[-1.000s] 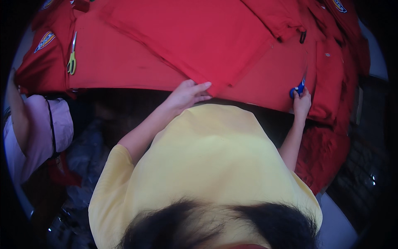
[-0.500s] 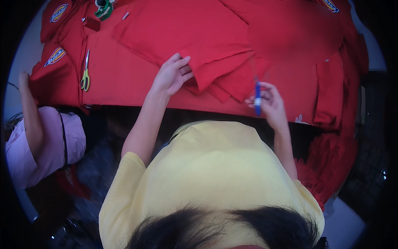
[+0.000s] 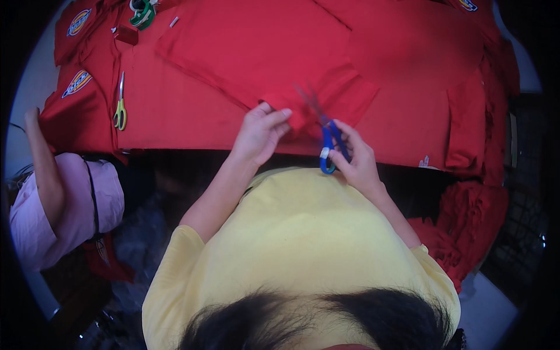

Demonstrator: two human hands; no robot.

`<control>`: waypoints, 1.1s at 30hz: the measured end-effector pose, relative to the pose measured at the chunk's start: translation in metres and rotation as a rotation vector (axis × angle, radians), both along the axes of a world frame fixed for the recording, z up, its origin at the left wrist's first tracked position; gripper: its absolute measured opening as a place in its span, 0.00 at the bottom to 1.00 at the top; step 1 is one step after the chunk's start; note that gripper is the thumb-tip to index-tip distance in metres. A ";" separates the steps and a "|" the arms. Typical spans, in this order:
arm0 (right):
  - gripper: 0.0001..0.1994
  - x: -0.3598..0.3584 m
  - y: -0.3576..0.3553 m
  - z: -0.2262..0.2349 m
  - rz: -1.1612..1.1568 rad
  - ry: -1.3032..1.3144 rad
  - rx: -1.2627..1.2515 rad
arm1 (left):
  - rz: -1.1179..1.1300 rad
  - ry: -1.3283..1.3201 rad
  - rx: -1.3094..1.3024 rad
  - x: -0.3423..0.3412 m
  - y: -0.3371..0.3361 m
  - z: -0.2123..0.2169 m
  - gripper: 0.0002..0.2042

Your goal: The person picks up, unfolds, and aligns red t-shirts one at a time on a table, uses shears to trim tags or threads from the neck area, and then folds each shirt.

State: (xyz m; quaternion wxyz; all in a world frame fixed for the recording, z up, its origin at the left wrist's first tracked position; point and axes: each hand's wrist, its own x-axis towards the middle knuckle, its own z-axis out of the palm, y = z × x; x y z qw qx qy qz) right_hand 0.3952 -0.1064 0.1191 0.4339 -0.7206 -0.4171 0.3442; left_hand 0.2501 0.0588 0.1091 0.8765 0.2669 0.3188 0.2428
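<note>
Blue-handled scissors (image 3: 328, 146) against soft red cloth (image 3: 303, 114)

Both bare forearms rise from the lower middle toward 12 o'clock, converging near the centre. The left hand (image 3: 259, 135) sits at about 11 o'clock of centre, wrist straight, thumb and fingertips pinched together at its upper edge in a closed grip on cloth. The right hand (image 3: 354, 156) lies just beside it at 1 o'clock, wrist bent inward, its fingers curled through blue handles. The two hands are near each other, not touching.
</note>
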 end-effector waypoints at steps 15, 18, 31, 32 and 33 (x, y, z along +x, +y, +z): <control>0.31 0.004 0.001 -0.014 -0.159 0.395 -0.008 | 0.041 0.040 -0.191 0.003 0.023 -0.034 0.18; 0.30 0.009 -0.001 -0.012 -0.147 0.312 -0.055 | 0.333 -0.053 -0.209 -0.001 0.104 -0.036 0.20; 0.23 0.042 -0.005 -0.005 0.014 -0.202 -0.237 | 0.708 -0.043 -0.044 -0.087 0.293 -0.025 0.15; 0.22 0.046 0.002 0.005 0.062 -0.298 -0.267 | 0.663 -0.014 -0.018 -0.085 0.282 -0.021 0.15; 0.21 0.049 0.014 0.018 0.026 -0.258 -0.316 | 0.627 -0.013 0.003 -0.086 0.278 -0.021 0.13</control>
